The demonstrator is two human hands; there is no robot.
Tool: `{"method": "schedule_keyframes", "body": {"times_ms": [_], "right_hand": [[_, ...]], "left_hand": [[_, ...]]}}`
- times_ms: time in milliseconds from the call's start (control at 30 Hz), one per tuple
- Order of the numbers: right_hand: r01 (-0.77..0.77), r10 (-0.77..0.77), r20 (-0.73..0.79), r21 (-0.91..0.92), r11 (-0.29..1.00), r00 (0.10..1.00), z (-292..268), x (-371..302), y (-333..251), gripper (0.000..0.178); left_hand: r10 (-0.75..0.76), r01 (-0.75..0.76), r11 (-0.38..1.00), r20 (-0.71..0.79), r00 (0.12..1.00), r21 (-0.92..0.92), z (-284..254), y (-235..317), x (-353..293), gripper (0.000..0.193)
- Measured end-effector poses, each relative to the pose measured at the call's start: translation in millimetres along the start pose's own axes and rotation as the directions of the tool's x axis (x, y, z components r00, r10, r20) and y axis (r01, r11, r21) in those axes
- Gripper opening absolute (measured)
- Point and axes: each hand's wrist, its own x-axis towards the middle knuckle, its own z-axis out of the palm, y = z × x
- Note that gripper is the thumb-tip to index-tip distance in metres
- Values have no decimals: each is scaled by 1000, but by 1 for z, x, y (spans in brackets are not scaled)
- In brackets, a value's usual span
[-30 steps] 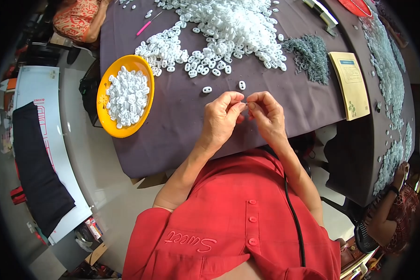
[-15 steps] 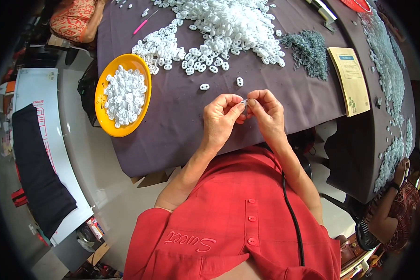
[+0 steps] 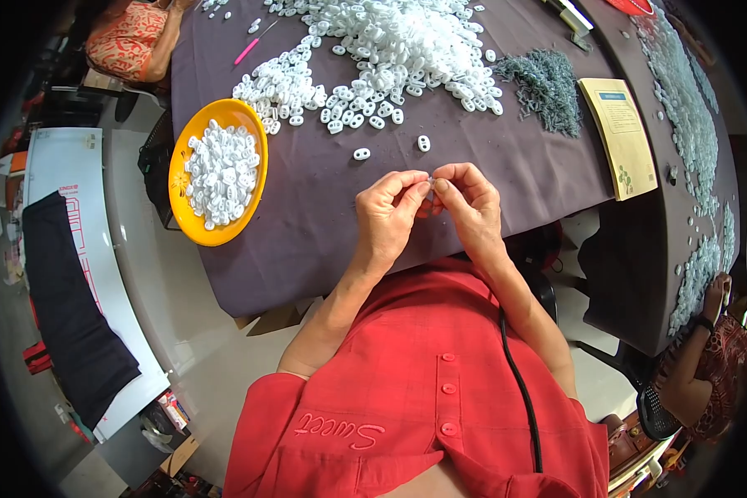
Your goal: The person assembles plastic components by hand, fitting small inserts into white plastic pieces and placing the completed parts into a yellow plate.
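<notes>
My left hand [image 3: 388, 214] and my right hand [image 3: 471, 207] meet over the near edge of the table, thumbs and forefingers pinched together. Between the fingertips is a small white plastic piece [image 3: 431, 179], mostly hidden by them. Just beyond the hands lie two loose white two-holed oval plastic pieces [image 3: 424, 144], a little apart. Farther back spreads a large heap of the same white oval pieces [image 3: 407, 50]. To its right is a pile of small grey plastic parts [image 3: 548, 87].
An orange-yellow bowl [image 3: 178, 217] of white pieces stands at the table's left edge. A pink-handled pointed tool [image 3: 245, 55] lies beyond it. A tan booklet [image 3: 618, 137] is at right. Another table [image 3: 631, 274] at right carries more pieces; other people sit at far left and lower right.
The fingertips have drawn closer together, covering more of the small white piece between them. The whole view has shifted slightly; the piles and bowl look the same.
</notes>
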Motion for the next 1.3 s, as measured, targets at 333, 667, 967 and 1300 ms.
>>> {"method": "schedule_keyframes", "body": {"times_ms": [333,667,967,1300], "right_hand": [[54,-54,34,-3,999,998,-4,0,-2,10],[83,-82,-24,45,996,996,2,1,-2,19],[99,-100,-32,-30,995,994,1,1,-1,18],[197,-204,-3,-242,950,979,3,1,-2,17]], "left_hand": [[-205,222,934,89,975,-281,-3,3,3,14],[-242,250,937,63,968,-243,-3,6,3,14],[-188,192,971,43,981,-146,0,6,2,12],[-223,225,953,33,974,-204,0,4,2,12]]}}
